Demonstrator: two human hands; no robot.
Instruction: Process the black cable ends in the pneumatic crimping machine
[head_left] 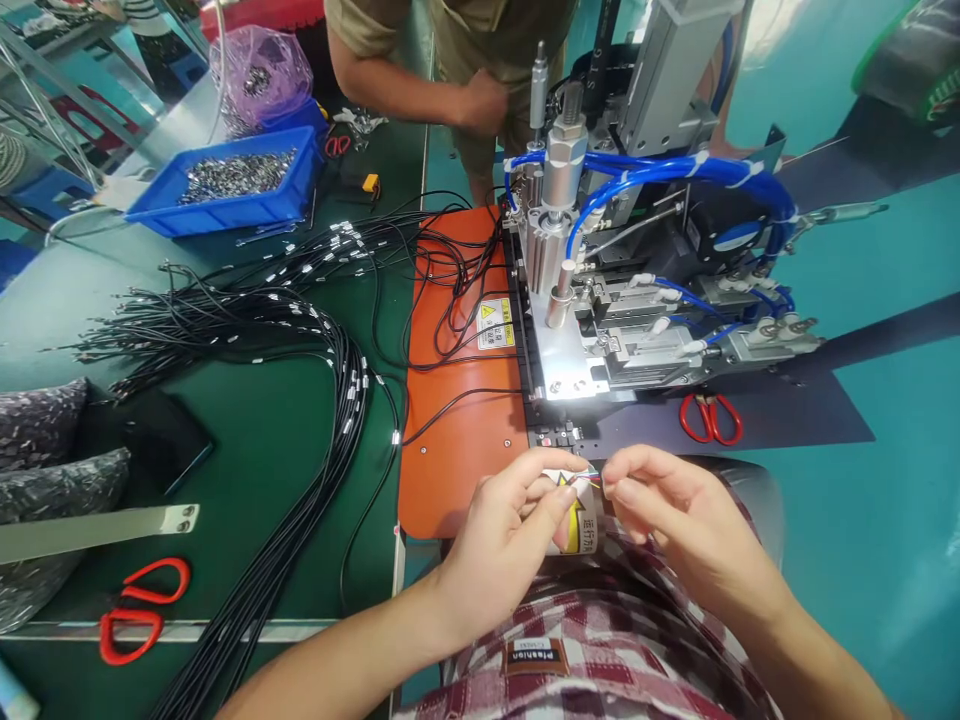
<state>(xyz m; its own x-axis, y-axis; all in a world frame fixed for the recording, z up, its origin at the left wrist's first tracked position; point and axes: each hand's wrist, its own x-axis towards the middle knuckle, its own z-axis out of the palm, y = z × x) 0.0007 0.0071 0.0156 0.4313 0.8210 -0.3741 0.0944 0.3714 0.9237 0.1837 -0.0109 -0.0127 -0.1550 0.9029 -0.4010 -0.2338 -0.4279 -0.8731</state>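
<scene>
My left hand is closed in a pinch on thin coloured wires, which stick out past its fingertips to the right. My right hand is closed at the far ends of these wires, thumb and forefinger together around them. Both hands are just in front of the orange plate and close to my checked shirt. Behind my fingers shows a label with a yellow arrow. A metal press machine with blue air hoses stands beyond the hands.
Black cables with white tags lie bundled across the green table. Red-handled scissors lie at left, red-handled pliers at right. A blue bin holds small metal parts. Another person stands opposite.
</scene>
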